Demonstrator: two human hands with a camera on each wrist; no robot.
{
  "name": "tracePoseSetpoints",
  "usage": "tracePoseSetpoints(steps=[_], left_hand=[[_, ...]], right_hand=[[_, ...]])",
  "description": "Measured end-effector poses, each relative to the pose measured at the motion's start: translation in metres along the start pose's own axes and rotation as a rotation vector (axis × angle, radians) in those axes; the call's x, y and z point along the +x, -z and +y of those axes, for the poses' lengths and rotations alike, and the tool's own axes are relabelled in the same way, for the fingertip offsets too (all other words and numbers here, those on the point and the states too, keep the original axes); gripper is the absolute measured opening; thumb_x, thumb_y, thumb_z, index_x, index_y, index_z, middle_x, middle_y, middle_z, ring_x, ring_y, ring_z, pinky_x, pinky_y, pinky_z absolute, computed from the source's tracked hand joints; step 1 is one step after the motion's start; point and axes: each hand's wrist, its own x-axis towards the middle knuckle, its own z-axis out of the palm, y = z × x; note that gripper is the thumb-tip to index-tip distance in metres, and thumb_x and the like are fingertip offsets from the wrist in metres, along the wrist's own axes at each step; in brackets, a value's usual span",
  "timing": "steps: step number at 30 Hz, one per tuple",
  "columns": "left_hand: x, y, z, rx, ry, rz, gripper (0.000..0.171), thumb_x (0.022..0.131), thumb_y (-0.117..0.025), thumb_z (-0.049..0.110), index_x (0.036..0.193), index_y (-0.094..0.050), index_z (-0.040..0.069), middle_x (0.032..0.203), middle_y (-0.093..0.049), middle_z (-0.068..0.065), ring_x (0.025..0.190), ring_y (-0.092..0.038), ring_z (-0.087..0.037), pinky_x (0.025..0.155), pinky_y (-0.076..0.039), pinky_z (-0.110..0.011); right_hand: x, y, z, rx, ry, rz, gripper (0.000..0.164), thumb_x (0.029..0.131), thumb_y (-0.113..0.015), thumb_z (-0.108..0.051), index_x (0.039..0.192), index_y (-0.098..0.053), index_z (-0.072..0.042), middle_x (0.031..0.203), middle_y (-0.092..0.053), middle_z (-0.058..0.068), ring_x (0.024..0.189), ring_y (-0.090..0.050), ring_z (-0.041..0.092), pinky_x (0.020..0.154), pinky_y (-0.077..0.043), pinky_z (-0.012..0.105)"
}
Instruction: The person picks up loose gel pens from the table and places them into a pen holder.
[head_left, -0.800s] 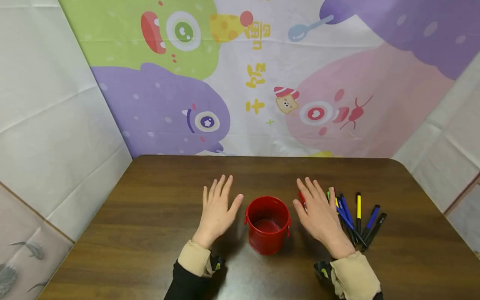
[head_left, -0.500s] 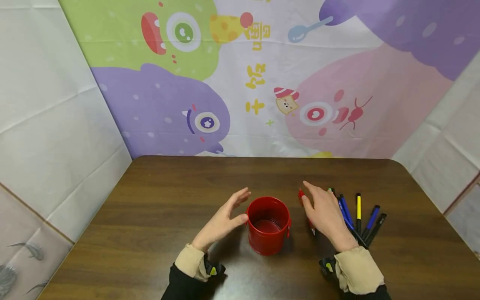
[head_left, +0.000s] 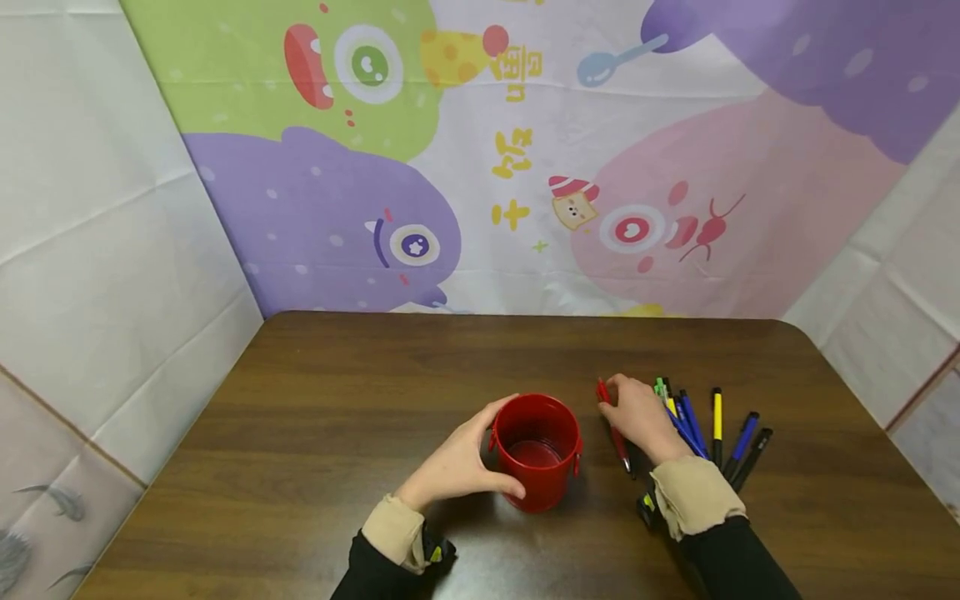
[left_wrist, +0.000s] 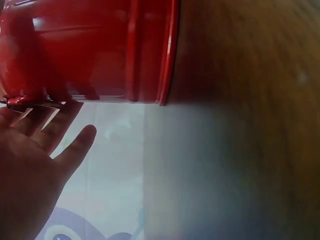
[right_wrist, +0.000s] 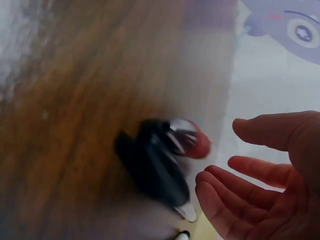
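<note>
A small red metal bucket (head_left: pixel 536 492) with side lugs stands upright on the table. My left hand (head_left: pixel 457 462) curves round its left side, thumb across the front and fingers behind the rim. Fingers (left_wrist: pixel 60 125) reach along the bucket wall (left_wrist: pixel 80 55) in the left wrist view. My right hand (head_left: pixel 645 419) is over a red pen (head_left: pixel 618 442) lying right of the bucket, fingertips at its far end. In the right wrist view, a gap shows between thumb and fingers of the right hand (right_wrist: pixel 270 175), with the blurred red pen (right_wrist: pixel 197 145) just past them.
Several pens lie right of my right hand: a green pen (head_left: pixel 660 388), a blue pen (head_left: pixel 693 421), a yellow-and-black marker (head_left: pixel 717 417) and a black marker (head_left: pixel 753 458). The brown table (head_left: pixel 300 467) ends at a cartoon-printed backdrop (head_left: pixel 510 275).
Both hands were spread in the air on either side of the bucket. The left has moved right and round the bucket; the right has lowered to the red pen, its fingers bending. The bucket stayed put.
</note>
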Motion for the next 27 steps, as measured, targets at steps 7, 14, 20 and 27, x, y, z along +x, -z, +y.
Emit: tracePoseSetpoints(steps=[7,14,20,27], left_hand=[[0.002,-0.004,0.002,0.046,-0.014,0.05,0.097,0.059,-0.08,0.047,0.141,-0.031,0.026,0.133,-0.043,0.013,0.12,-0.04,-0.005,0.099,-0.037,-0.037],[0.004,-0.006,0.001,0.068,-0.055,0.088,0.091,0.06,-0.079,0.05,0.136,-0.037,0.024,0.129,-0.047,0.012,0.115,-0.045,-0.006,0.095,-0.041,-0.033],[0.003,-0.007,0.0,0.076,-0.044,0.1,0.09,0.059,-0.078,0.051,0.135,-0.038,0.026,0.127,-0.047,0.014,0.113,-0.045,-0.005,0.093,-0.042,-0.033],[0.004,-0.008,0.002,0.068,-0.037,0.099,0.089,0.059,-0.079,0.05,0.135,-0.038,0.026,0.127,-0.047,0.013,0.113,-0.045,-0.005,0.093,-0.042,-0.032]], right_hand=[[0.012,-0.009,-0.002,-0.06,-0.044,0.001,0.042,0.078,-0.068,-0.022,0.103,-0.052,0.008,0.087,-0.056,0.019,0.078,-0.055,0.032,0.072,-0.049,0.046],[0.02,-0.013,-0.005,-0.083,-0.089,0.021,0.044,0.076,-0.071,-0.027,0.096,-0.049,0.006,0.085,-0.054,0.021,0.077,-0.055,0.036,0.074,-0.048,0.049],[0.023,-0.015,-0.009,-0.095,-0.094,0.01,0.041,0.077,-0.07,-0.019,0.098,-0.049,0.01,0.087,-0.055,0.025,0.078,-0.056,0.038,0.074,-0.05,0.049],[0.024,-0.013,-0.011,-0.103,-0.128,-0.014,0.036,0.079,-0.064,-0.016,0.097,-0.047,0.011,0.088,-0.055,0.026,0.079,-0.056,0.041,0.074,-0.049,0.051]])
